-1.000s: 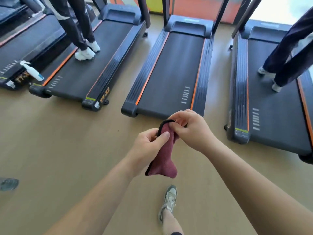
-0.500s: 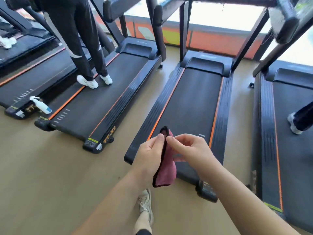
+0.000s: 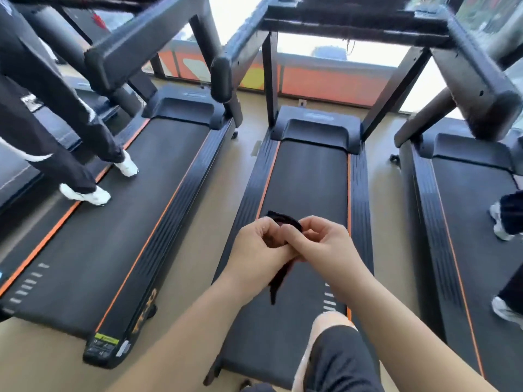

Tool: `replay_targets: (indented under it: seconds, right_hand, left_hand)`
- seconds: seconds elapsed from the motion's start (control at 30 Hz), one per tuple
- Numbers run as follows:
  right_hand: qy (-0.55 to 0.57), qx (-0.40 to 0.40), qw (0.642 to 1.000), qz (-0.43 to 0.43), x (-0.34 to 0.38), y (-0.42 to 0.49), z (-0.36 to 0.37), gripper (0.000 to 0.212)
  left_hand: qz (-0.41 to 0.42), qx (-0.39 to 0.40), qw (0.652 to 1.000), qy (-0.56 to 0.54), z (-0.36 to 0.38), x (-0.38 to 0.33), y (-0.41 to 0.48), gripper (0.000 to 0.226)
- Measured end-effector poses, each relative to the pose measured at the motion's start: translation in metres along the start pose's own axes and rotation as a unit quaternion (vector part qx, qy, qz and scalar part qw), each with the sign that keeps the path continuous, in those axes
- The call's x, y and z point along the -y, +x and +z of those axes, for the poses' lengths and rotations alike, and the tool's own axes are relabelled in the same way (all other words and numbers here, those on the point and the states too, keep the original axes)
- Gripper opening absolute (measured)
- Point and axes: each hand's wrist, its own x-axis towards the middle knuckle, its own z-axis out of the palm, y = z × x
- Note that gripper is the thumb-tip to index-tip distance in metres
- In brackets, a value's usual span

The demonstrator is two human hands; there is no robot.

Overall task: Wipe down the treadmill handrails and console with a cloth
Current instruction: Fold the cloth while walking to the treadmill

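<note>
Orange lettering on the left treadmill's rail is too blurred to read.

The cloth lies between left hand and right hand, over the middle treadmill.

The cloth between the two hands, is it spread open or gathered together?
Gathered, not spread. The left hand and the right hand pinch the cloth into a narrow bundle; a thin tail hangs below them.
</note>
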Motion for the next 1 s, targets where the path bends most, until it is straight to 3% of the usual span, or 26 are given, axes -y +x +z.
replay_targets:
  seconds: [0.1, 0.23, 0.43, 0.57, 0.67, 0.77, 0.9, 1.0]
  right_hand:
    - [0.085, 0.005, 0.996, 0.015, 0.017, 0.063, -0.02, 0.016]
    - [0.1, -0.003, 0.995, -0.003, 0.048, 0.155, -0.043, 0.022]
    - [-0.012, 0.128, 0.991, -0.018, 0.128, 0.27, -0.076, 0.033]
    - [-0.147, 0.168, 0.973, -0.053, 0.197, 0.332, -0.103, 0.053]
    - [-0.186, 0.171, 0.963, -0.091, 0.233, 0.368, -0.109, 0.05]
    - [-0.168, 0.167, 0.969, -0.068, 0.258, 0.404, -0.107, 0.044]
    - [-0.144, 0.178, 0.973, -0.032, 0.28, 0.47, -0.09, 0.032]
    - [-0.145, 0.164, 0.975, -0.026, 0.289, 0.525, -0.068, 0.032]
  left_hand:
    - [-0.005, -0.011, 1.0, -0.003, -0.007, -0.016, 0.061, 0.038]
    - [0.0, -0.033, 0.999, -0.024, -0.008, -0.041, 0.145, 0.015]
    - [-0.064, -0.047, 0.985, -0.153, 0.021, -0.127, 0.25, 0.049]
    - [-0.101, -0.111, 0.984, -0.095, 0.026, -0.189, 0.294, 0.036]
    - [-0.099, -0.168, 0.976, -0.098, 0.016, -0.232, 0.318, 0.025]
    - [-0.072, -0.258, 0.962, -0.061, -0.014, -0.277, 0.339, 0.014]
    - [0.032, -0.351, 0.933, 0.065, -0.077, -0.329, 0.371, 0.006]
    - [0.151, -0.394, 0.882, 0.211, -0.105, -0.358, 0.4, 0.011]
